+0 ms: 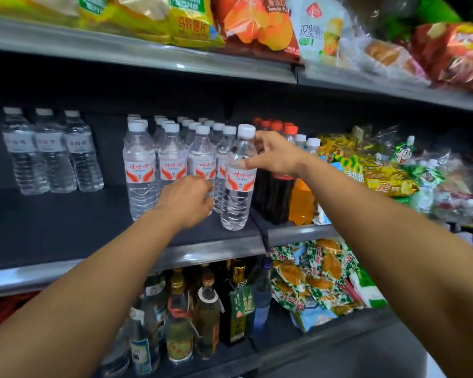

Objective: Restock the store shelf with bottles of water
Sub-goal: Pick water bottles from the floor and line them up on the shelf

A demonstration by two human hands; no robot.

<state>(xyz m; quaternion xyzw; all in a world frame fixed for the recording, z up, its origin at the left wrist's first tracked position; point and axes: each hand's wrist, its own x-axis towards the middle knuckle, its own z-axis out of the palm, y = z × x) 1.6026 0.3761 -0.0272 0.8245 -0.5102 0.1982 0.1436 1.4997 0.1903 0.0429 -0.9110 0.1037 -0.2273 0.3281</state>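
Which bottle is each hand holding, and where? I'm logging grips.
Right hand grips the front clear plastic white-capped water bottle at its shoulder. Left hand covers another bottle's lower body; grip unclear.

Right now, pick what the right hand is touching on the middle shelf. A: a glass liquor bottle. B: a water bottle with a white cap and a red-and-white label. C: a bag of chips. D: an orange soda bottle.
B: the right hand has its fingers at the neck and shoulder of the front water bottle, which stands upright near the shelf's front edge; the orange soda stands untouched behind it.
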